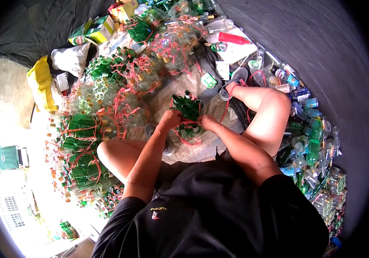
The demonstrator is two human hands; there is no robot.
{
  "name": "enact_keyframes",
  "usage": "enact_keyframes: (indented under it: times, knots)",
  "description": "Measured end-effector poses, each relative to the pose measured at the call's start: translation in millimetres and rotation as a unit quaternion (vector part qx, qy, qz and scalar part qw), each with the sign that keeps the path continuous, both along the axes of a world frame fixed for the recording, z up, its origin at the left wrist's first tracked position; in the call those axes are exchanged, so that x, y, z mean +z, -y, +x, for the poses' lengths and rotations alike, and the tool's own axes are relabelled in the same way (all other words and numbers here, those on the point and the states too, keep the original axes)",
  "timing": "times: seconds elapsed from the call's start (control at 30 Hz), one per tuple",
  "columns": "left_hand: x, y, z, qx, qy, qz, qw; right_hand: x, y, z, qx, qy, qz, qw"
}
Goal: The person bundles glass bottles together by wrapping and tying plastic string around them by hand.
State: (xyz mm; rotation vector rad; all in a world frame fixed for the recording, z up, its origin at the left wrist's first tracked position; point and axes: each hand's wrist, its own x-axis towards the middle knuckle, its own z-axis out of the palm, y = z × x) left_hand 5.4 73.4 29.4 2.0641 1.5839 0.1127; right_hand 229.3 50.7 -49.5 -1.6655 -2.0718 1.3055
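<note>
Between my knees stands a bundle of green glass bottles (187, 106), necks up, with red plastic twine (188, 121) around it. My left hand (171, 118) is closed at the bundle's left side, its fingers on the twine. On the near right side my right hand (208, 123) is also closed, gripping the twine. The stretch of twine between both hands crosses the front of the bottles. Loose twine loops (189, 140) lie on the floor in front of the bundle. Another strand runs from near my right hand up to my right shoe (236, 83).
Tied bundles of green bottles (79, 129) and clear bottles (178, 45) are packed to the left and ahead. Loose bottles and cans (309, 142) pile up on the right against a dark sheet (343, 77). A yellow sack (42, 84) and cardboard boxes (100, 30) stand far left.
</note>
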Motion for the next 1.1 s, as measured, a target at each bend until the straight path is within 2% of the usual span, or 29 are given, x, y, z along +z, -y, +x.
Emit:
enact_keyframes:
  times: [0.33, 0.4, 0.5, 0.63, 0.7, 0.83, 0.9, 0.93, 1.0, 1.03, 1.07, 1.1]
  knots:
    - [-6.1, -0.7, 13.2, 0.098, 0.014, -0.004, 0.995, -22.4, 3.8, 0.7, 0.030, 0.034, 0.049, 0.998]
    - [-0.3, -1.8, 19.6, 0.139, -0.064, -0.053, 0.987, -33.2, 1.4, 1.7, 0.073, 0.106, 0.028, 0.991]
    - [0.5, -8.3, 22.1, 0.144, -0.082, -0.095, 0.982, -58.2, 5.1, 4.7, 0.121, 0.100, 0.083, 0.984]
    - [-14.0, -12.2, 12.9, 0.131, -0.055, -0.100, 0.985, -59.2, 1.4, 10.0, 0.163, 0.124, 0.073, 0.976]
    - [-11.2, -8.2, 12.5, 0.109, -0.055, -0.068, 0.990, -65.9, 2.6, 9.5, 0.096, 0.124, 0.025, 0.987]
    - [19.0, 7.9, 34.5, 0.125, -0.089, -0.038, 0.987, -37.9, 1.4, 12.2, 0.101, 0.133, 0.006, 0.986]
    - [38.9, 20.2, 58.8, 0.042, -0.105, 0.042, 0.993, -31.3, -4.2, 12.8, 0.038, 0.126, -0.100, 0.986]
    - [45.7, 29.7, 71.4, 0.018, -0.108, 0.018, 0.994, -26.1, -3.9, 15.4, 0.039, 0.127, -0.099, 0.986]
    - [37.3, 45.8, 81.9, -0.025, -0.091, 0.010, 0.995, -10.9, -2.1, 22.9, 0.035, 0.086, -0.060, 0.994]
    - [25.4, 50.1, 80.1, -0.026, -0.090, 0.013, 0.996, -27.4, -1.3, 21.4, -0.018, 0.058, -0.081, 0.995]
    - [0.1, 52.8, 76.6, -0.014, -0.073, 0.034, 0.997, -23.2, -1.9, 21.8, -0.020, 0.060, -0.079, 0.995]
    - [-6.5, 54.9, 77.6, -0.003, -0.055, 0.054, 0.997, -16.2, -0.9, 19.9, -0.102, 0.043, -0.125, 0.986]
